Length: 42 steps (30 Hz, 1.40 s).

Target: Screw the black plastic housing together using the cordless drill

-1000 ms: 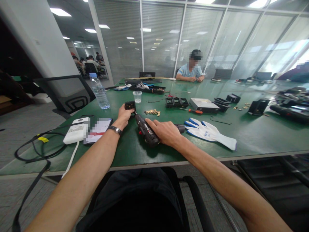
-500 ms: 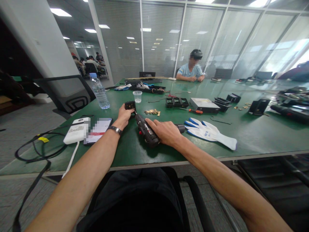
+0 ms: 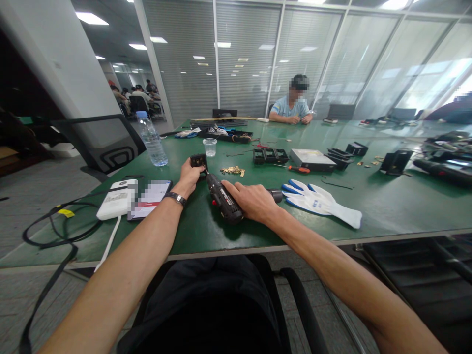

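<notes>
Toward the far edge of the green table (image 3: pixel 398 211), a black tray (image 3: pixel 240 139) holds jumbled items (image 3: pixel 223 131); near the left edge stands a clear bottle (image 3: pixel 153 143). Reaching over the near edge, the person's left hand (image 3: pixel 189 178) has its fingers closed round a small black part (image 3: pixel 199 159) — the right hand (image 3: pixel 258 201), palm down, wraps a drill (image 3: pixel 225 200) angled toward it; bit (image 3: pixel 206 170) contact is unclear

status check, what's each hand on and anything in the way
Left hand gripping small black part. Right hand on power drill, bit aimed toward part. Gold-coloured pieces close by, nothing seen blocking the drill.
</notes>
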Tool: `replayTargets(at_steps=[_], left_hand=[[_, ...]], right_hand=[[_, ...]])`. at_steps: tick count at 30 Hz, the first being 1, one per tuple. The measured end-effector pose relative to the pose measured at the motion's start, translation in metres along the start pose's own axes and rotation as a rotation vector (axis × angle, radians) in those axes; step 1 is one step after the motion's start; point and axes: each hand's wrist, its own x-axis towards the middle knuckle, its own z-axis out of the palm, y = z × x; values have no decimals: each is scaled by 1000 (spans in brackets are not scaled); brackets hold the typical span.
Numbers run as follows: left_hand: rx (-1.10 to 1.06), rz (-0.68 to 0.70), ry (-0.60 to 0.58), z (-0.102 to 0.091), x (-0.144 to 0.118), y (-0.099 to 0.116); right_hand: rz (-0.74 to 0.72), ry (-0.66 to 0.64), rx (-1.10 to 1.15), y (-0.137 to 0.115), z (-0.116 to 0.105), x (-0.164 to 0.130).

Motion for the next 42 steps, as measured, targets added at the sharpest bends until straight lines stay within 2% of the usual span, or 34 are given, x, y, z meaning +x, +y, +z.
replayTargets(at_steps=[23,42], left_hand=[[-10,-9,-11,1,0,1],[-18,-11,-1,1,2,-2]], right_hand=[[8,-25,-10,-1,-3,0],[-7,24,-6,1,3,0]])
